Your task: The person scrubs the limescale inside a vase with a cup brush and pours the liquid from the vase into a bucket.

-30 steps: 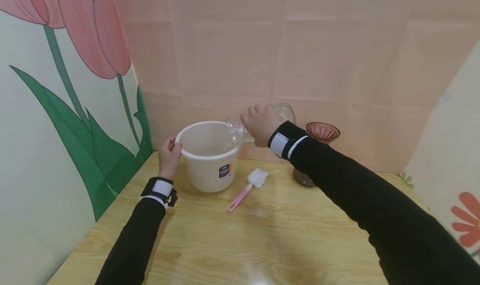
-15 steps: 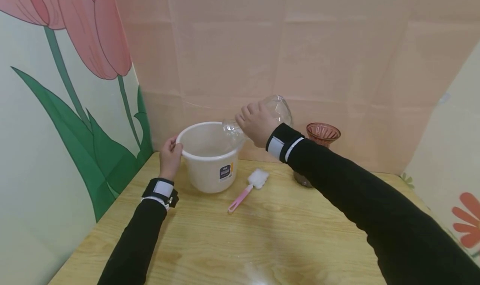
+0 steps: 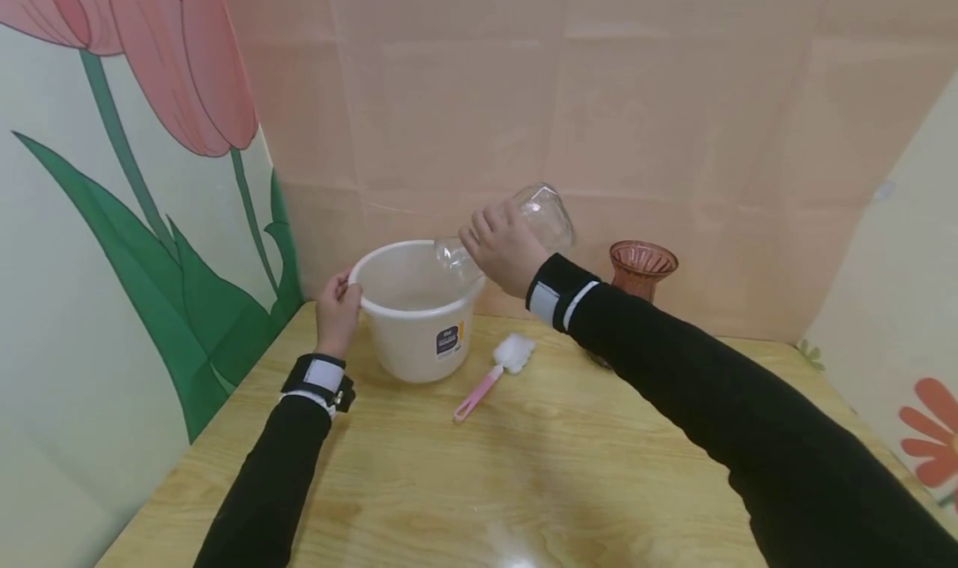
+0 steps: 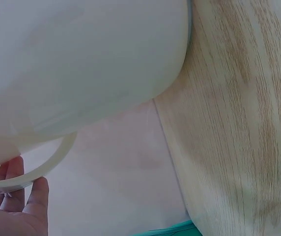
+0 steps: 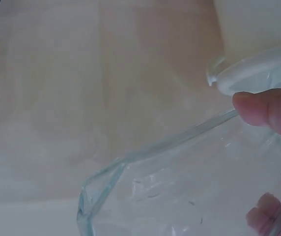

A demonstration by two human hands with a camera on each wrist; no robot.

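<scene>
While the grained wooden table (image 3: 524, 476) carries a round white plastic bucket (image 3: 416, 335), the left hand (image 3: 338, 312) grips its smooth rim, and the right hand (image 3: 503, 248) holds a clear glass vase (image 3: 542, 210) tilted, mouth over the bucket.

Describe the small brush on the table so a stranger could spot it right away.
On the wooden table, look just right of the white bucket near the back wall. The brush lies flat there, with a pink handle and fluffy white head, the only pink-and-white thing lying on the tabletop.
</scene>
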